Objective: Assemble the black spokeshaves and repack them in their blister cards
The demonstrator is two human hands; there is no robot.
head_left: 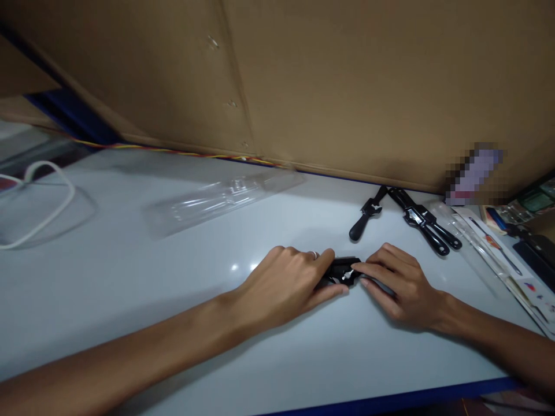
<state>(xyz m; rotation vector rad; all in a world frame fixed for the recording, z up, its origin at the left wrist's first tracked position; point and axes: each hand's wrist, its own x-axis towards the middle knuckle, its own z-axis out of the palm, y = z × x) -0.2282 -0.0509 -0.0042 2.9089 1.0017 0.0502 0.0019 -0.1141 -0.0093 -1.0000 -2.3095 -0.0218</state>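
A black tool with a small silver-coloured fitting (348, 275) lies right of and below the frame's centre, just above the surface (108, 271) or on it. The left hand (290, 283) grasps it, fingers curled over its far side and thumb along the near edge. The right hand (401, 283) is partly curled, its index fingertip touching the tool's right end, thumb just beside; whether it grips cannot be told. Similar black tools (367, 215) lie right of centre; clear plastic packaging (229, 196) lies left of them.
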